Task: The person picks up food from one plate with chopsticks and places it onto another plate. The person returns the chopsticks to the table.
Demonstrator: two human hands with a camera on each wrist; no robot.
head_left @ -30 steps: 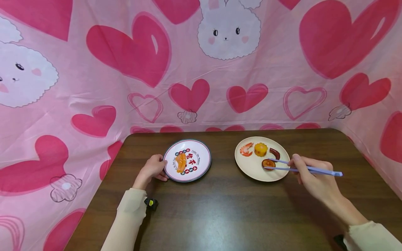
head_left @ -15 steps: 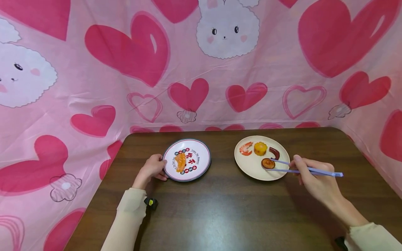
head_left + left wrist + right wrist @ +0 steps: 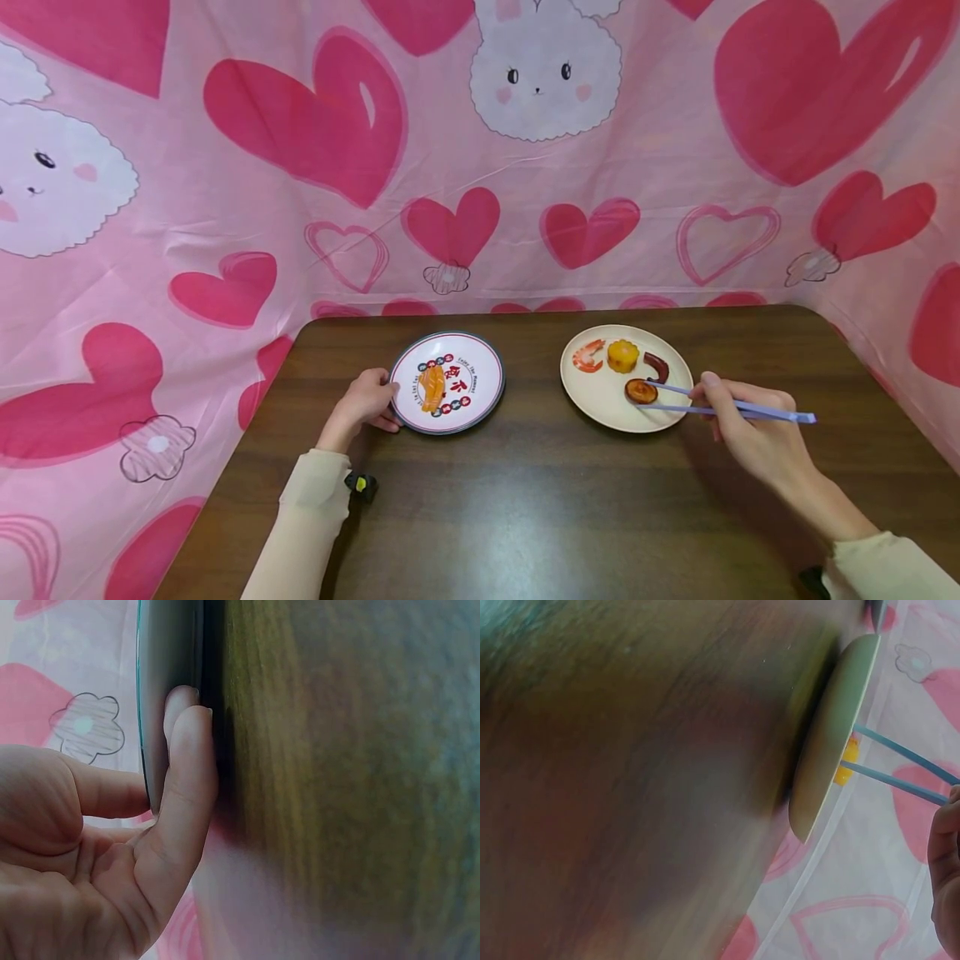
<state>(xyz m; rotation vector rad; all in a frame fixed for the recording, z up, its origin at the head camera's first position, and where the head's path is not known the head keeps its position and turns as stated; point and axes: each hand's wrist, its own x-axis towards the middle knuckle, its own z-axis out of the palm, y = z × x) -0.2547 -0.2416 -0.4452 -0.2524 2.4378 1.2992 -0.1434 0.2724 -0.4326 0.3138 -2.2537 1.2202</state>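
My left hand [image 3: 367, 400] grips the left rim of a white plate [image 3: 486, 375] with red and blue print, thumb at the rim and fingers underneath, as the left wrist view shows. An orange, ridged food piece [image 3: 432, 390] lies on that plate. In my right hand [image 3: 761, 429] I hold a pair of lavender chopsticks [image 3: 772, 412]. Their tips are spread at the upper right and near edge of a round brown mushroom-like piece [image 3: 641, 391] on the cream plate [image 3: 596, 404]; whether they pinch it is unclear. The right wrist view hides that piece.
On the cream plate also lie a shrimp [image 3: 588, 356], a yellow corn piece [image 3: 622, 356] and a dark red curved piece [image 3: 656, 367]. Brown table [image 3: 510, 500] extends in front. A pink heart-patterned cloth [image 3: 525, 175] hangs behind and at both sides.
The lower chopstick's tip has shifted from across the round brown piece to its near edge, and that piece has tilted slightly. My left hand and the white plate stay put.
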